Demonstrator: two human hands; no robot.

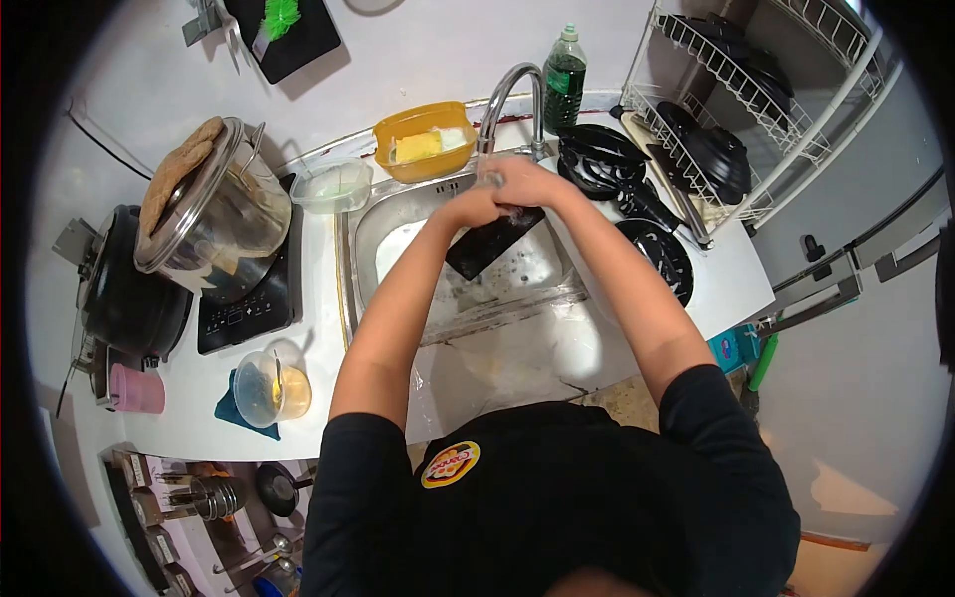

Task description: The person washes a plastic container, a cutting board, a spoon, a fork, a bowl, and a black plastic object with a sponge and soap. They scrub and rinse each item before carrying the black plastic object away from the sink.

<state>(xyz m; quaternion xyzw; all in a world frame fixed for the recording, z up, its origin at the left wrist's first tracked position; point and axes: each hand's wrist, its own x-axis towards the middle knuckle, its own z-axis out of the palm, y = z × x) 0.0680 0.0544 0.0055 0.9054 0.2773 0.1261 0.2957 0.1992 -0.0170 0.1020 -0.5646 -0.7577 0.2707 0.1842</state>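
Observation:
Both hands meet over the metal sink (361, 224), right below the curved tap (514, 72). My right hand (524, 182) is curled under the spout, its fingers bent over a small greyish spot that I cannot make out. My left hand (474, 207) lies just below and against it, its fingers mostly hidden. Beneath them a flat black rectangular piece (484, 249) slants across the basin, its upper end overlapped by the hands. Suds and wet patches show on the basin floor around it.
A yellow tub (396, 122) with sponges and a clear container (333, 189) stand behind the sink. Right of it are a green soap bottle (564, 85), black utensils (647, 199) and a dish rack (741, 139). A steel pot (239, 204) sits left on an induction cooker (249, 313).

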